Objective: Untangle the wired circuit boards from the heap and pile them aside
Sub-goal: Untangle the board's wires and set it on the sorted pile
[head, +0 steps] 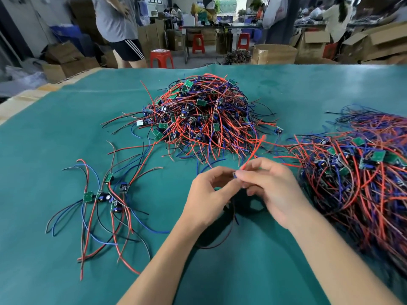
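A tangled heap (202, 115) of small green circuit boards with red, blue and black wires lies in the middle of the green table. Near the table's front, my left hand (207, 194) and my right hand (271, 188) meet and pinch one small wired board (235, 175) between their fingertips. Its red wire (253, 153) rises toward the heap, and dark wires hang below my hands. At the left lies a small pile (103, 194) of several separated boards with their wires spread out.
A second large tangled mass (363, 179) of wired boards fills the right side of the table (66, 128). Beyond the far table edge stand a person (119, 25), red stools (161, 59) and cardboard boxes (273, 54).
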